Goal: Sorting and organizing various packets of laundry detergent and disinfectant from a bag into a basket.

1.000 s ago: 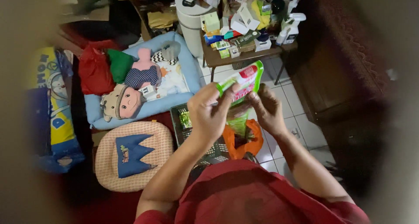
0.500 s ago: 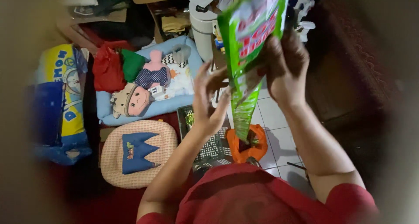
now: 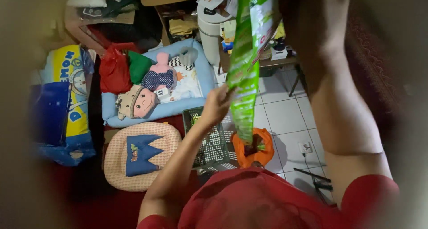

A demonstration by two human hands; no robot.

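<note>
Two hands work one long green plastic pouch, which hangs almost upright in front of the person, its top end raised out past the upper edge of the view and its bottom end dangling just above an orange plastic bag on the tiled floor.

To the left lie a yellow and blue cartoon-printed bag, a checked cushion with a blue crown patch and a soft doll on a pale blue mat. Beside them stands a dark wire basket.

The left hand meets the pouch at mid-length, its fingers lightly curled against the left edge, touching rather than clearly pinching. The right hand is lifted high at the pouch's top; whether its fingers are pinching the film cannot be told, since the hand is dark and blurred.

The pouch looks light, limp and slick: it sags and creases along its length, so it probably holds little. It would likely handle best pinched at the stiffer sealed top edge, with a second hold on a side seam to stop it swinging.

Behind, a cluttered tabletop carries small boxes.
</note>
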